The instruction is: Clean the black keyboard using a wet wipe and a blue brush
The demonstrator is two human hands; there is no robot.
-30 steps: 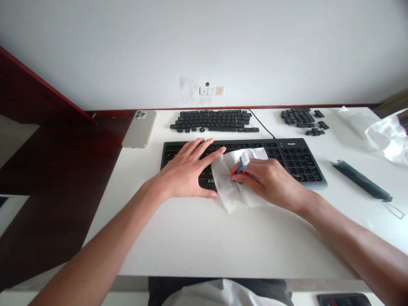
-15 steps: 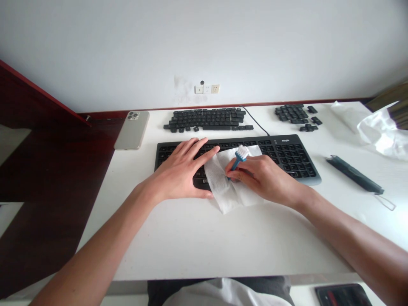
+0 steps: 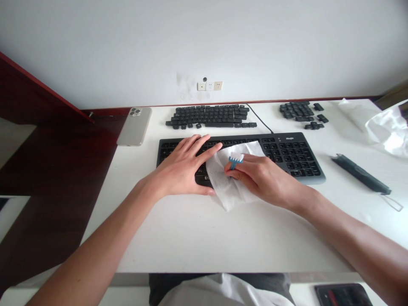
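A black keyboard (image 3: 299,159) with its keycaps taken off lies across the desk. My left hand (image 3: 183,168) rests on its left half, fingers spread, thumb at the front edge. Over the middle of the keyboard a white wipe (image 3: 223,187) is draped, hanging past the front edge onto the desk. My right hand (image 3: 263,176) is closed on a small blue brush (image 3: 235,160) with white bristles facing up. The brush's lower end is down at the wipe, where my fingers hide it; I cannot see whether the wipe is pinched too.
Loose keycaps (image 3: 213,114) lie in rows behind the keyboard, with a second group of keycaps (image 3: 296,110) at the back right. A phone (image 3: 135,126) is at the back left. On the right are a dark elongated tool (image 3: 360,173) with a wire loop and crumpled clear plastic (image 3: 387,129).
The brush has turned in my right hand, so its bristles lean less to the right. My left hand keeps its place on the keyboard. The whole view shifts slightly.
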